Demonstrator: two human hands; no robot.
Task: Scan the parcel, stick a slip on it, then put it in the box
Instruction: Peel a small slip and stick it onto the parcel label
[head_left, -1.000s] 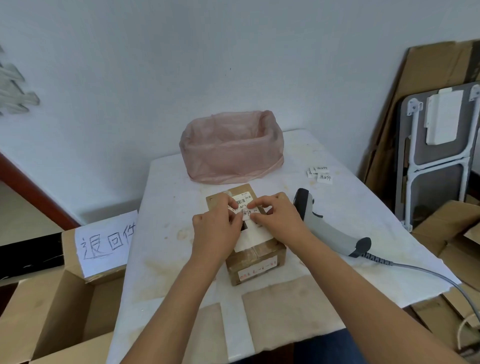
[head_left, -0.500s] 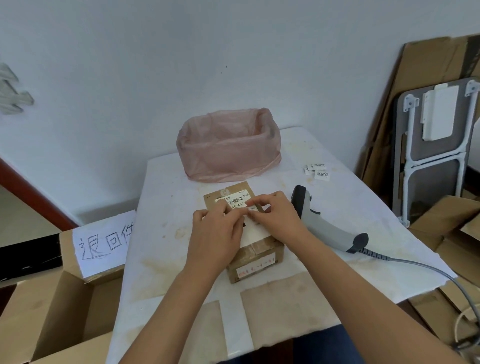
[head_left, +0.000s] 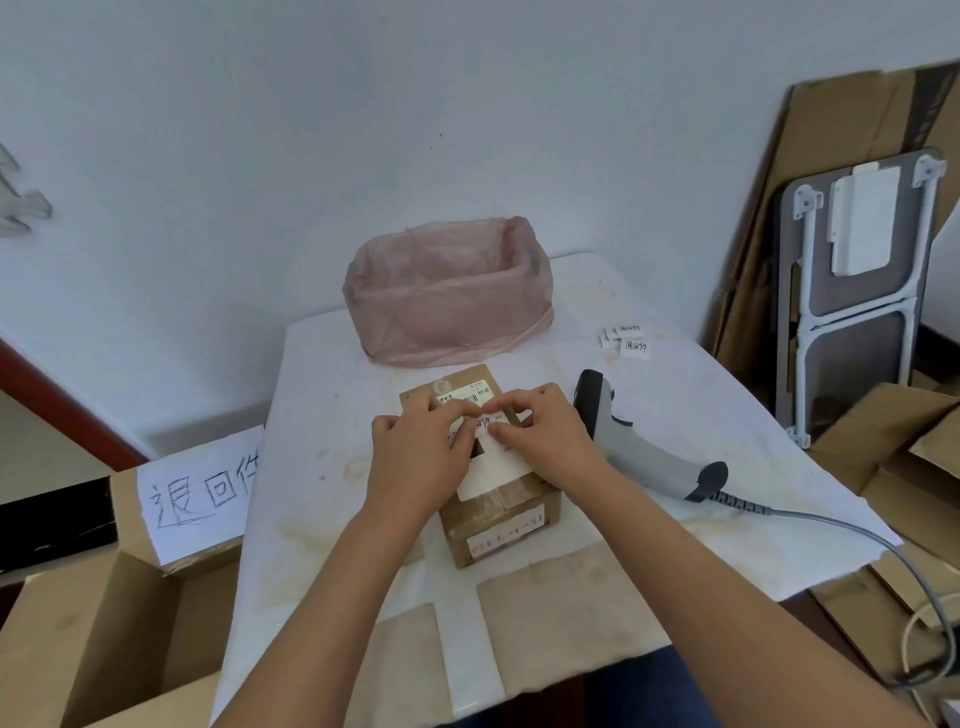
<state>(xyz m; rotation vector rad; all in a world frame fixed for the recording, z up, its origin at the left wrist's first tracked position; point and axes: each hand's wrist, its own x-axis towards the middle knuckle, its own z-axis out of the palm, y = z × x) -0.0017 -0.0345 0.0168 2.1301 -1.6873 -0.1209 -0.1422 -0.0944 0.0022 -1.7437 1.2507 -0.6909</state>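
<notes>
Small brown cardboard parcel (head_left: 498, 499) at table (head_left: 322, 415) centre; left hand (head_left: 415, 457), right hand (head_left: 545, 441) fingers pinching small white handwritten slip (head_left: 482, 423) flat on top label; smooth outward, barcode uncovered; open carton (head_left: 104, 613) waits at 8 o'clock

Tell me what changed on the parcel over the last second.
Little moved. Both hands, left hand and right hand, stayed on top of the parcel, fingertips shifting slightly as they press the handwritten slip onto its label. The scanner, spare slips and open box stayed put.
</notes>
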